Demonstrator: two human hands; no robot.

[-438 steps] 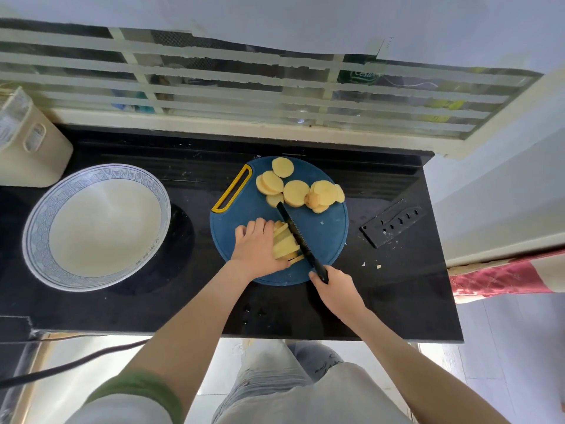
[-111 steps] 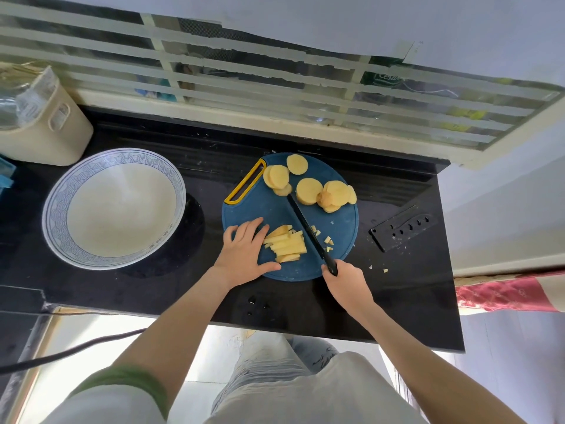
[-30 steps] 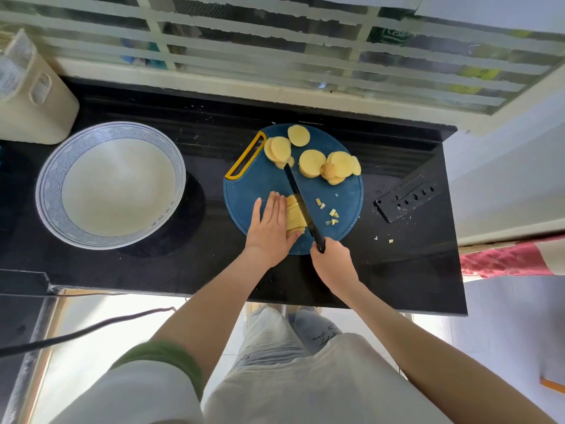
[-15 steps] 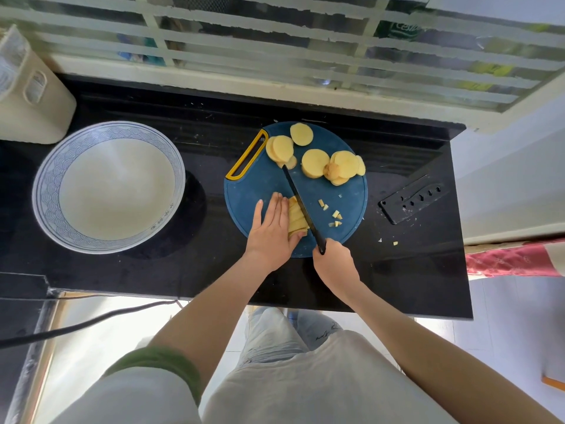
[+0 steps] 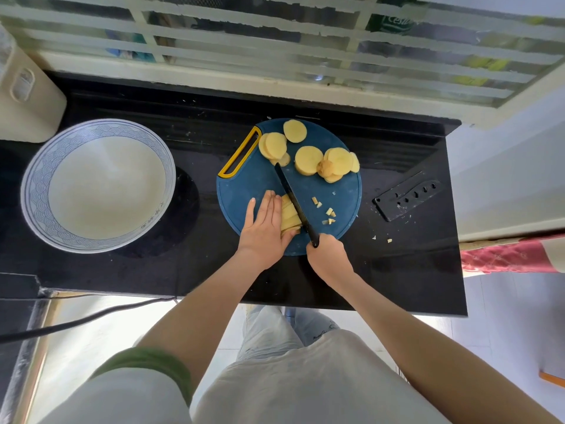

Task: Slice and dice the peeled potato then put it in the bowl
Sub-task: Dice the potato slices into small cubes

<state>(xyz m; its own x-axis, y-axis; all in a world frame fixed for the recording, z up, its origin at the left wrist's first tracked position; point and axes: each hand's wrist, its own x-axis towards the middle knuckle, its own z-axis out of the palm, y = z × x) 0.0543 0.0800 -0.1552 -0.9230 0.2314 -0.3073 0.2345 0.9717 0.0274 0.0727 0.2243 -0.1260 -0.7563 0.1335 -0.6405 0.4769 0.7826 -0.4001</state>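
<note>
Much of the potato stack (image 5: 289,213) is hidden on its left side by the left hand (image 5: 264,231), so I cannot tell which way its strips run. The knife (image 5: 293,195) has its handle almost wholly buried in the right hand (image 5: 328,258), with only a short black stub showing at the board's near edge. At the far left, well away from the board (image 5: 244,191), a cream container (image 5: 29,99) is cut off by the frame.

The left hand lies flat on the board's near part. Its fingers (image 5: 269,206) are straight and held together, pointing away from me and pressing against the stack, and the thumb touches the stack's near end. The right hand sits just off the board's near edge, seen from the back, its fingers clamped round the handle.

The knife's long axis runs from the board's near right toward its far left. Its tip points away from me and ends just beside the round slices (image 5: 308,160) on the board's far half. The blade lies along the stack's right side, so the stack sits between fingers and blade. A few small dice (image 5: 329,212) lie on the board's right part, apart from the blade. The bowl (image 5: 97,185) stands on the bench (image 5: 397,270) left of the board, not touching it. A black sheath (image 5: 408,195) lies right of the board.
</note>
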